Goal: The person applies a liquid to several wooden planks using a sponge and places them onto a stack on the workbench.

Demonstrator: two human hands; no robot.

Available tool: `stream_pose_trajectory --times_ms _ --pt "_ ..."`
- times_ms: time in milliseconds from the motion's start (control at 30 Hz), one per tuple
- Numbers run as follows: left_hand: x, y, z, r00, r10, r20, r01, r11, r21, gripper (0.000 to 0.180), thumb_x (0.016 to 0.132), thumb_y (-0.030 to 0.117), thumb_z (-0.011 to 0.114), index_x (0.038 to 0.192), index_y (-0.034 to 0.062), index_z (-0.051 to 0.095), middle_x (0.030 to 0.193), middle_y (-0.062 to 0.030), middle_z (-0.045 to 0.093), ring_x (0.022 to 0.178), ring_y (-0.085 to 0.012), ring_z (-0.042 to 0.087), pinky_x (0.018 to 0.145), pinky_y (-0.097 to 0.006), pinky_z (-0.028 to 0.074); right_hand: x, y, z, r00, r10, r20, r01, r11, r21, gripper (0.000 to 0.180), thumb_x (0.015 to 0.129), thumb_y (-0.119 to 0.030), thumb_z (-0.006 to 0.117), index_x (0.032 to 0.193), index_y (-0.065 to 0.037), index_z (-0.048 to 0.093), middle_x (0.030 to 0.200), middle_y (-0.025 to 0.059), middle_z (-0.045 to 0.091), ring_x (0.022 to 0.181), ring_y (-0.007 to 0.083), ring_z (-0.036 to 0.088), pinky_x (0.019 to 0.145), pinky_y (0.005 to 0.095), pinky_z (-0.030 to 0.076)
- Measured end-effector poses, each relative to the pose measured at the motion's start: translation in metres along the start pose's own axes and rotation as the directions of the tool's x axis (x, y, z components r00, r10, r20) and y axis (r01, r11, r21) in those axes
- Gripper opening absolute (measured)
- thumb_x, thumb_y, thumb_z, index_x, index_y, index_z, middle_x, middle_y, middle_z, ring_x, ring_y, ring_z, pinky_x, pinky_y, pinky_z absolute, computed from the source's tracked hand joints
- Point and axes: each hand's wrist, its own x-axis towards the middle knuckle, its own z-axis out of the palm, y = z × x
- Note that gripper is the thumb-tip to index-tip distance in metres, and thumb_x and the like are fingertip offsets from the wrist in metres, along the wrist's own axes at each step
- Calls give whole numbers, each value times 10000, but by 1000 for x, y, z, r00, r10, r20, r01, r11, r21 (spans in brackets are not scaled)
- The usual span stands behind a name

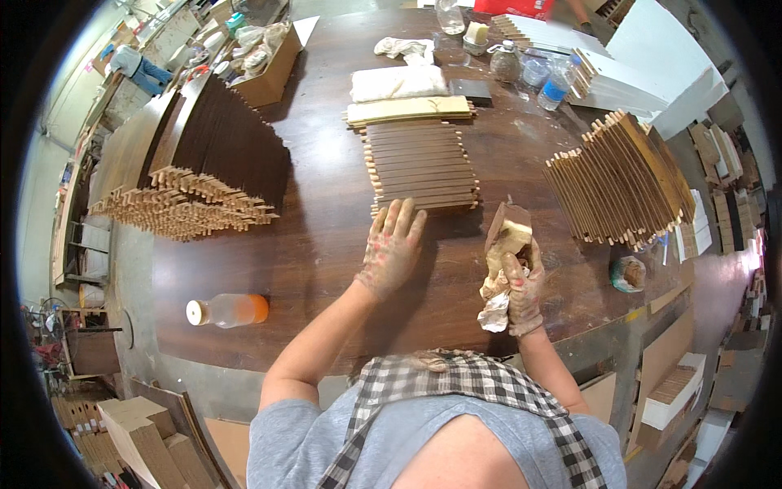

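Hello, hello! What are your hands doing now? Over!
Left hand flat on nearest dark slats. Right hand holding rag and wood piece. Nothing blocking.

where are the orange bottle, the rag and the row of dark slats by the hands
orange bottle (230, 310), head view, on the middle of its body lying on the table
rag (495, 308), head view, on the white bunch hanging below the right hand
row of dark slats (419, 165), head view, on the middle slat of the flat row
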Motion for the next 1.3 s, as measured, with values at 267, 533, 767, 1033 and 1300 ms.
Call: stream_pose_trajectory --times_ms 267,533,767,1033,1300 --pt "-2 24 -36 996 60 61 -44 972 -230 573 767 176 749 1294 46 564 1224 -150 563 1166 -336 525 1009 -487 425 -4 6 -18 998 -14 -60 10 998 -65 448 944 -102 670 1348 -12 500 1206 47 595 1055 111 573 881 258 491" --pt "37 17 -5 880 -106 463 169 981 -97 674 691 351 822 1237 28 596 1199 -188 570 1146 -350 547 937 -494 482 -3 -3 -23 996 -18 -86 16 1000 -23 444 948 -129 675 1347 -35 503 1158 35 597 955 102 594 743 257 531" --pt "-20 -4 -19 762 -259 594 647 353 -676 666 754 354 795 1258 -31 594 1004 -133 618 979 -295 623 905 -398 518 -15 -20 -33 992 119 -37 -113 984 138 421 972 -175 643 1353 -72 496 1029 41 641 746 107 644 553 239 540" --pt "-65 -14 -40 772 -249 585 315 -650 -692 652 912 306 734 1432 47 439 1086 -37 654 911 -149 673 769 -298 591 -9 -18 30 988 80 131 -73 996 -58 544 888 31 675 1401 -41 509 1172 53 640 922 86 613 683 214 532" --pt "-62 5 -61 831 -220 510 41 -891 -451 538 1028 367 520 1489 114 407 1340 -80 565 1164 -220 589 974 -402 531 -9 -28 38 783 -119 610 378 870 -317 609 748 27 716 1339 -68 607 1139 74 608 881 120 620 687 215 521"
